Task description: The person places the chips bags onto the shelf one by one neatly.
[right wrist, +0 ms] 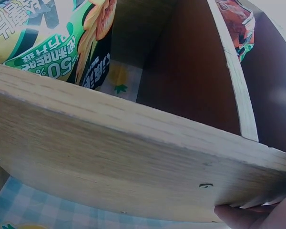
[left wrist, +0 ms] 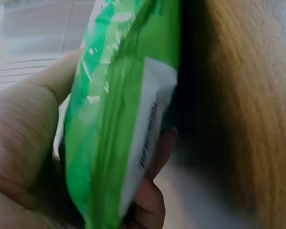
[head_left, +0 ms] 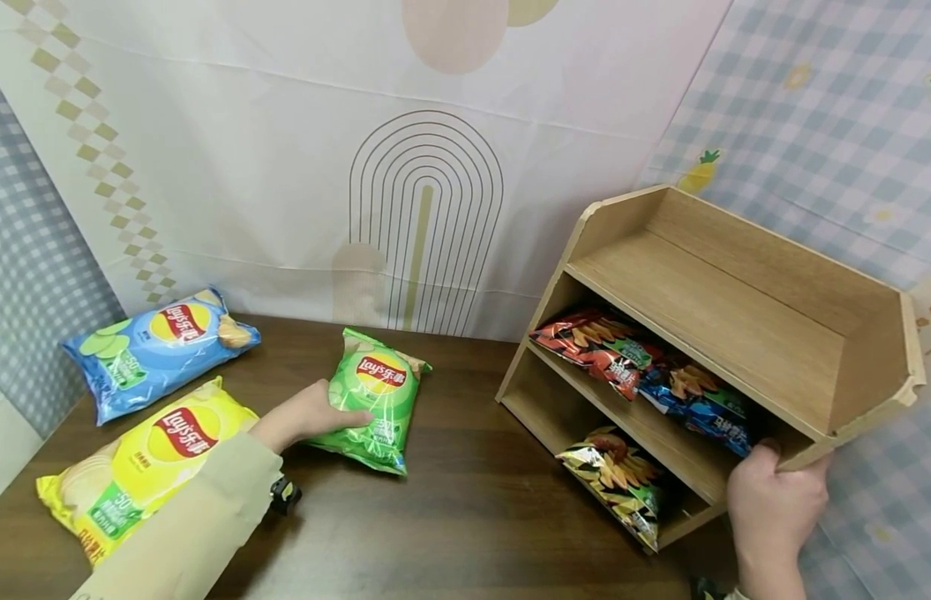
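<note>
My left hand [head_left: 303,412] holds a green Lay's chip bag [head_left: 382,392], thumb over its printed front. In the left wrist view, the fingers of my left hand [left wrist: 19,129] curl behind the chip bag [left wrist: 109,105], whose edge seam faces the camera. My right hand [head_left: 778,504] grips the near side panel of a wooden shelf [head_left: 720,292], with the thumb by the front edge. Only some fingers of my right hand [right wrist: 271,217] show against the panel's outside in the right wrist view. Inside the shelf, a red chip bag [head_left: 596,342] and a blue chip bag [head_left: 693,400] lie on the middle level.
Below them sits a yellow-and-black chip bag [head_left: 611,483] on the bottom level. A blue Lay's bag [head_left: 161,350] and a yellow Lay's bag [head_left: 146,467] lie on the dark wooden table [head_left: 450,517] at left. Printed cloth [head_left: 270,167] hangs behind.
</note>
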Motion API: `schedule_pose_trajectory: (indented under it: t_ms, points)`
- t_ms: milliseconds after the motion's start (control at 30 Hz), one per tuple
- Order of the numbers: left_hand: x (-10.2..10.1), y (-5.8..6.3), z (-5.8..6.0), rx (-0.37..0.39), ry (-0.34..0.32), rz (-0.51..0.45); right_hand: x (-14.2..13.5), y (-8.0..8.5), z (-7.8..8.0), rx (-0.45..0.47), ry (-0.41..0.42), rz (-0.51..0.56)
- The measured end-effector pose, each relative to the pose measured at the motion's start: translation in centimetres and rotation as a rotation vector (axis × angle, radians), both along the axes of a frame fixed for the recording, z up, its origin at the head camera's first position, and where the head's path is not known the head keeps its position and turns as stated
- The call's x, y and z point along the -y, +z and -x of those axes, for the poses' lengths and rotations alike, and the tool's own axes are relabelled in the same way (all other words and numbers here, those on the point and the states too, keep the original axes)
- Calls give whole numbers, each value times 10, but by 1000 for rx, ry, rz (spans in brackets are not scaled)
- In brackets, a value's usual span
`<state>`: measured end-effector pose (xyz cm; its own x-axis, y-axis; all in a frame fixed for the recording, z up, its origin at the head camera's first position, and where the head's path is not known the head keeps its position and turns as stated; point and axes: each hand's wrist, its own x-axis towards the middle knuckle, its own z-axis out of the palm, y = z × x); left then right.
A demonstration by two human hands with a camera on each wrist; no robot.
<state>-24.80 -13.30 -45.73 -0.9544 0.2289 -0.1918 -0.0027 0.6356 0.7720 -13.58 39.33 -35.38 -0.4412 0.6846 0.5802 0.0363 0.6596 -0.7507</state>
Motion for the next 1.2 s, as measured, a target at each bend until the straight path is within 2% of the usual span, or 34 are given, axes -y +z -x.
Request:
schedule_pose_trajectory:
  t_ms: [133, 333, 467, 733, 900, 1200]
  points:
    - [0, -2, 0, 39, -23, -83, 0, -1, 0, -5, -2, 1]
    - [2, 0, 0, 165, 10, -153, 0, -1, 0, 7, -6, 3]
    - [3, 2, -1, 198, 21, -196, 0, -1, 0, 13, -3, 2]
    - [4, 0, 0, 210, 52, -246, 2, 2, 0, 8, 3, 3]
    - [3, -1, -1, 199, 35, -305, 1, 1, -1, 13, 2, 10]
    - [-4, -4, -2, 175, 26, -307, -3, -1, 1, 0, 7, 4]
